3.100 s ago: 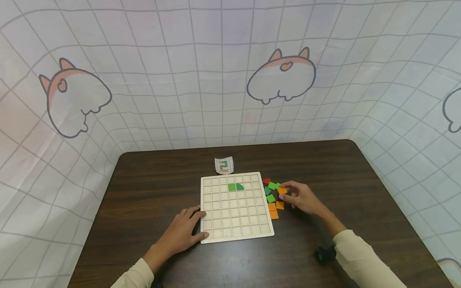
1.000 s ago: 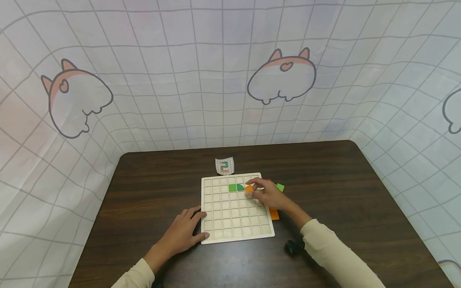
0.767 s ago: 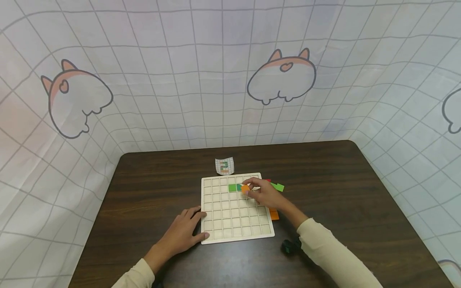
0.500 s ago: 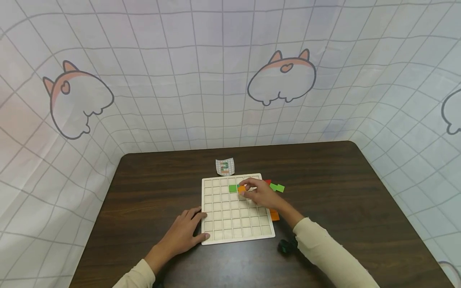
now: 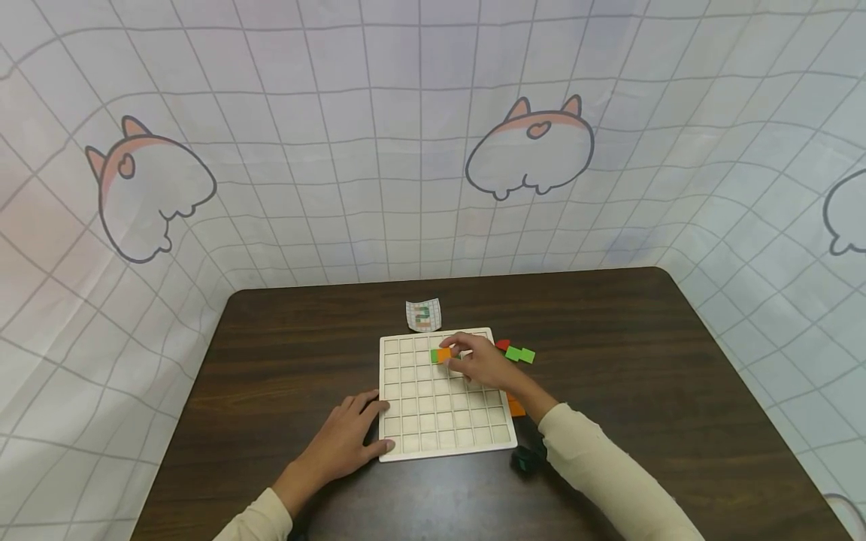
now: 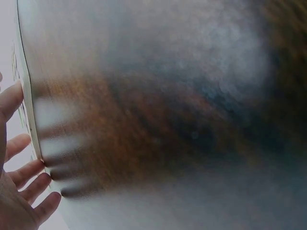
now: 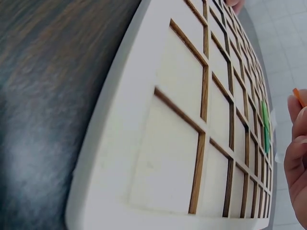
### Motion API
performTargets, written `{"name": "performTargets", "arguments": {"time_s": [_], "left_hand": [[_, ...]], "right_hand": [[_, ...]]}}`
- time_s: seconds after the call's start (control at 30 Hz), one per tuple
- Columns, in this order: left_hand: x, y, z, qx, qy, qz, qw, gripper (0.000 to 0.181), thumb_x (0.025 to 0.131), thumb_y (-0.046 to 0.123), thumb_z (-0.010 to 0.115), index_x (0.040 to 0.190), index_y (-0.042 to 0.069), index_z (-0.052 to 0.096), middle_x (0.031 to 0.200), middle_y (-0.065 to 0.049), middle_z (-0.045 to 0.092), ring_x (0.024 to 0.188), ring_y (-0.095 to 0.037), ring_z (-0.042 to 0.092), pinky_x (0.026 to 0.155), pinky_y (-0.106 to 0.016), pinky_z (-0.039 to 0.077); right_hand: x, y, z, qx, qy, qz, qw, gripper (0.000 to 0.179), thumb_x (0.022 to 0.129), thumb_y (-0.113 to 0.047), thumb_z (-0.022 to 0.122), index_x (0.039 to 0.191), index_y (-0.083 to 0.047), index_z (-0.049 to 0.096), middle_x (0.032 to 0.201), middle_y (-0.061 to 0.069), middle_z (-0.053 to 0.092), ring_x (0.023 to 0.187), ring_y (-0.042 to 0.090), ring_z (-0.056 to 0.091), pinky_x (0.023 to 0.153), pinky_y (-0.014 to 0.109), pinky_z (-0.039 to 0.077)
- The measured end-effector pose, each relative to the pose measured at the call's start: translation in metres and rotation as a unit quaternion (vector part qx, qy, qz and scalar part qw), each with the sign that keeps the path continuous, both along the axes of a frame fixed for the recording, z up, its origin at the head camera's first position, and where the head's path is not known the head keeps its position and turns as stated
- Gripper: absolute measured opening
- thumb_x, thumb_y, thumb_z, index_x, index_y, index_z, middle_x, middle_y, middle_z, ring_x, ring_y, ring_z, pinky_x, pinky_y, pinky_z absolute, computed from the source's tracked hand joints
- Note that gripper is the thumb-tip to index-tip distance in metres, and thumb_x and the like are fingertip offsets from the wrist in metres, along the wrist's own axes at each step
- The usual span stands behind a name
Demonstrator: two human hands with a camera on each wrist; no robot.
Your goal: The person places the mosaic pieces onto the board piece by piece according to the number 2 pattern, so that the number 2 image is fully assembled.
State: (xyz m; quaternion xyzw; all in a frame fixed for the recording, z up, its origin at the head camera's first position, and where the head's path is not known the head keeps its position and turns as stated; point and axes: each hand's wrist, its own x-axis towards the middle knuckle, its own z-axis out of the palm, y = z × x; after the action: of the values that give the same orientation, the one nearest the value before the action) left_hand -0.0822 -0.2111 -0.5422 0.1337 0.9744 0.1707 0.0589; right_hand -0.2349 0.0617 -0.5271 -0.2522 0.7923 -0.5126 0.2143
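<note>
A pale wooden grid board (image 5: 419,421) lies on the dark table. My left hand (image 5: 341,436) rests at its left edge, fingers and thumb spread along the rim; the left wrist view shows the fingertips (image 6: 36,187) there. Over the board's upper part, my right hand (image 5: 483,364) pinches an orange square tile (image 5: 443,355) between thumb and fingers. A light green tile (image 5: 434,356) sits in a cell just left of it, partly covered. The dark green quarter-round tile beside that is mostly hidden behind my hand. In the right wrist view the orange tile (image 7: 298,97) is held above the board.
Right of the board lie loose tiles: a red one (image 5: 503,344), light green ones (image 5: 519,354) and orange ones (image 5: 516,406), partly hidden by my right arm. Behind the board is a small paper card (image 5: 423,315) with a coloured pattern. A grid-patterned curtain (image 5: 325,150) surrounds the table.
My right hand picked up the orange tile from the pile on the right and carried it left over the board, past the dark green piece. My left hand has stayed at the board's edge.
</note>
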Motion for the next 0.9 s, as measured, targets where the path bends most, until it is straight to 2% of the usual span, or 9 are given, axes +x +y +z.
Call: {"name": "performTargets", "arguments": {"time_s": [0.23, 0.57, 0.77, 0.9], "left_hand": [[0.000, 0.000, 0.000, -0.001, -0.003, 0.001, 1.0000, 0.066, 0.090, 0.055, 0.070, 0.141, 0.016, 0.056, 0.151, -0.012, 0.046, 0.134, -0.033, 0.048, 0.106, -0.057, 0.041], [-0.001, 0.001, 0.000, -0.007, -0.012, 0.004, 0.9999, 0.067, 0.090, 0.056, 0.068, 0.142, 0.016, 0.055, 0.152, -0.012, 0.045, 0.135, -0.034, 0.047, 0.107, -0.057, 0.040], [-0.001, 0.000, 0.000, -0.006, -0.007, 0.000, 1.0000, 0.066, 0.090, 0.056, 0.069, 0.141, 0.016, 0.055, 0.152, -0.013, 0.046, 0.135, -0.034, 0.047, 0.106, -0.056, 0.041], [0.000, 0.000, 0.000, -0.002, -0.002, -0.003, 1.0000, 0.066, 0.090, 0.055, 0.069, 0.141, 0.015, 0.055, 0.151, -0.013, 0.046, 0.134, -0.035, 0.047, 0.106, -0.057, 0.041]], "right_hand": [[-0.003, -0.008, -0.006, -0.002, 0.015, 0.009, 0.9998, 0.032, 0.096, -0.008, 0.066, 0.127, -0.002, 0.060, 0.102, 0.014, 0.063, 0.050, 0.012, 0.049, 0.055, 0.027, 0.046], [-0.006, -0.018, -0.010, 0.035, 0.053, -0.004, 0.9980, 0.030, 0.095, -0.010, 0.067, 0.124, -0.003, 0.064, 0.097, 0.009, 0.066, 0.051, 0.010, 0.051, 0.057, 0.025, 0.044], [-0.007, -0.026, -0.014, 0.052, 0.055, -0.014, 0.9970, 0.031, 0.096, -0.011, 0.067, 0.125, -0.002, 0.066, 0.097, 0.009, 0.067, 0.051, 0.009, 0.052, 0.054, 0.024, 0.046], [-0.007, -0.031, -0.016, 0.062, 0.073, -0.017, 0.9952, 0.028, 0.095, -0.010, 0.067, 0.121, -0.003, 0.068, 0.093, 0.006, 0.068, 0.056, 0.008, 0.050, 0.059, 0.024, 0.044]]}}
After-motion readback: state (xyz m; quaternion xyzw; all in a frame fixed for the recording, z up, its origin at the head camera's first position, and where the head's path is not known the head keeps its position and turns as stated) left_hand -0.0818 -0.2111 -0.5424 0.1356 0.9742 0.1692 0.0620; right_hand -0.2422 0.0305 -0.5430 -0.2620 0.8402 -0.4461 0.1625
